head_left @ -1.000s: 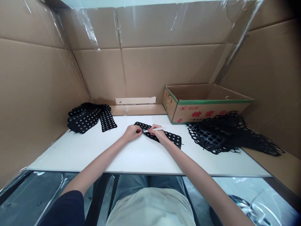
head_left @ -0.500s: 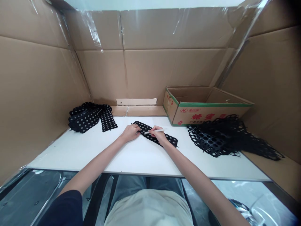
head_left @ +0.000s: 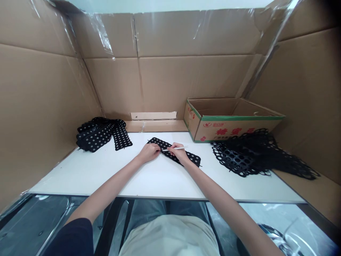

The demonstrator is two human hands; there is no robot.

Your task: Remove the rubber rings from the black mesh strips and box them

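A black strip of fabric with rows of light dots (head_left: 192, 157) lies slanting across the middle of the white table. At its near edge, left of centre, my left hand (head_left: 149, 153) has its fingers closed on the strip. My right hand (head_left: 179, 153) rests over the strip's middle, closed around a slim white pen-like tool (head_left: 182, 147). The tool's tip points left, close to my left fingertips; whether it touches the fabric I cannot tell. My right hand and wrist hide part of the strip.
A heap of similar dotted black strips (head_left: 97, 135) lies at the back left. On the right, black netting with round holes (head_left: 239, 158) spreads against an open cardboard box (head_left: 213, 131). Tall cardboard walls (head_left: 186, 78) enclose the white table (head_left: 165, 181) at the back and sides.
My left hand has shifted slightly right and nearer to me along the strip's edge, uncovering more of its left end. My right hand keeps the white tool in almost the same place.
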